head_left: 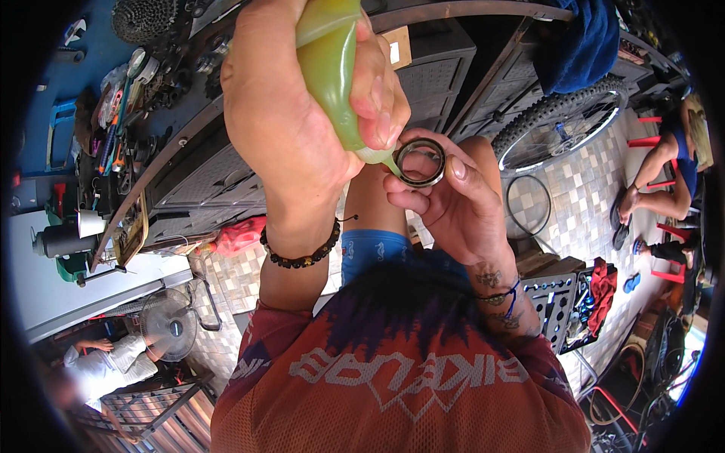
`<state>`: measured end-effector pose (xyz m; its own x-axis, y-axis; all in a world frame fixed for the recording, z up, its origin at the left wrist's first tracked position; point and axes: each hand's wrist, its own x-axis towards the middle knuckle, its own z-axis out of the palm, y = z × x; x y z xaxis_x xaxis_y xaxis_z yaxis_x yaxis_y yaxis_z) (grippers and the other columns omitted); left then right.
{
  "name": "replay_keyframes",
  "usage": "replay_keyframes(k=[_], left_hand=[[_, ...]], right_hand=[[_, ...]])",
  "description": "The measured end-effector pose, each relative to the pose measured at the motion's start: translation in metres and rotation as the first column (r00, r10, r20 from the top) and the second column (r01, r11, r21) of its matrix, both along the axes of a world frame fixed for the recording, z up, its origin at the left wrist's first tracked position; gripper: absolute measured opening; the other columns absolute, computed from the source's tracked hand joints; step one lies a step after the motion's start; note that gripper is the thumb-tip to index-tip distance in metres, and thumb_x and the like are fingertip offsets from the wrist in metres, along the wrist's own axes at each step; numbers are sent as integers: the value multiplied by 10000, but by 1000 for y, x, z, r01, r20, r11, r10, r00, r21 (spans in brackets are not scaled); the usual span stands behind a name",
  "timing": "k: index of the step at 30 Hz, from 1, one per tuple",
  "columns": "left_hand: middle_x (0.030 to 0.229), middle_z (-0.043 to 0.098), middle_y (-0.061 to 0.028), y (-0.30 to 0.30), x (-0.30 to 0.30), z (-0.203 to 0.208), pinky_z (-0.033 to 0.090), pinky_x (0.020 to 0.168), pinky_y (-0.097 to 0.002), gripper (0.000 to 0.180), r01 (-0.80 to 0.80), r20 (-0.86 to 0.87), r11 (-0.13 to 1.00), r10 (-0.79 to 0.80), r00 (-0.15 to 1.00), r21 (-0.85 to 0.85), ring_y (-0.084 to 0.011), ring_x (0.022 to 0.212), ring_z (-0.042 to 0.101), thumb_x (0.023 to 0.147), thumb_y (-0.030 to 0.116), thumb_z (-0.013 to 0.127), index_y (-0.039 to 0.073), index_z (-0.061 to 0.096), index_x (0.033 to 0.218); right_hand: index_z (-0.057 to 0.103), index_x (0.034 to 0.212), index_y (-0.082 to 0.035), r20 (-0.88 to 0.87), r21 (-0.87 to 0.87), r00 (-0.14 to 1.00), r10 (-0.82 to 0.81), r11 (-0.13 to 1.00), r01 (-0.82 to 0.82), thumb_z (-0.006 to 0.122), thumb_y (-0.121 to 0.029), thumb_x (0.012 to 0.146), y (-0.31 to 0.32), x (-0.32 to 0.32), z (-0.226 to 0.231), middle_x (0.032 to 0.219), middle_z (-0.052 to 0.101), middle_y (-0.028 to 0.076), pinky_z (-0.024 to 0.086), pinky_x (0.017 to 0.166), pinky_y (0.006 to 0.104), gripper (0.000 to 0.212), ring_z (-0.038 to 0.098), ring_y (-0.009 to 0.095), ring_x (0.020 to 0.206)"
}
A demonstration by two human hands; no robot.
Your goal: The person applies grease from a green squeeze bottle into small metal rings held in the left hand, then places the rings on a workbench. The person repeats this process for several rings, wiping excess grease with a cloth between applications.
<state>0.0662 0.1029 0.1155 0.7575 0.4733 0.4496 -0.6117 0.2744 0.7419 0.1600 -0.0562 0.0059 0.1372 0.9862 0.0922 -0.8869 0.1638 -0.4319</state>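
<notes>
Green, soft-looking bottle (331, 83) at twelve o'clock, wrapped in the left hand (283, 121), should squeeze easily; hold its belly. Metal ring (420, 183) at one o'clock, pinched by the right hand (468, 204), likely light, stiff, slippery; grip its outer rim. Inner face hard to make out.

Large pale capitals (332, 366) run across the person's orange-red mesh jersey (340, 419), with a zigzag outline like mountain peaks (417, 411) among and just below them. A shorter run of pale lettering (245, 368) stands near the jersey's left edge. The white label (394, 53) on the cardboard box (402, 38) is too small for me to read.
</notes>
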Motion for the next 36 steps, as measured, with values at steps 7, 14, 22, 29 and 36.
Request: replay_keyframes(k=[7,14,22,29,36], left_hand=[[555,488,-46,2,0,-1,436,380,-329,446,9,0,1000,-9,1000,-1,-177,405,436,1102,356,310,56,547,873],[563,501,-46,5,-1,-3,441,383,-329,437,15,2,1000,-15,1000,-5,-176,414,452,1101,350,317,56,550,878],[562,501,-43,5,0,-4,441,384,-328,432,23,5,1000,-23,1000,-5,-173,423,458,1100,350,324,58,552,879],[556,489,-37,6,0,-5,431,378,-321,425,6,9,1000,-6,1000,-8,-170,415,447,1099,349,330,64,551,874],[550,484,-31,3,0,-4,419,370,-318,420,-19,-2,1000,19,1000,-16,-165,405,438,1099,349,335,69,548,869]], right_hand=[[492,1437,62,5,29,1000,-17,999,17,572,-197,1058,0,0,-2,1253,675,186,548,1083,452,466,674,388,1201],[489,1437,61,-2,91,999,-32,995,32,584,-148,1045,1,0,-3,1255,677,193,526,1112,478,454,642,380,1251],[505,1425,50,22,84,997,-71,994,69,589,-97,1037,0,-1,-1,1229,679,160,522,1117,508,424,613,352,1293],[513,1422,32,45,90,995,-91,992,87,599,-72,1025,1,-2,-1,1245,670,167,525,1113,501,419,617,327,1286],[522,1422,5,57,77,992,-115,991,110,616,-60,1013,0,-4,0,1271,661,180,524,1102,470,425,629,294,1262]])
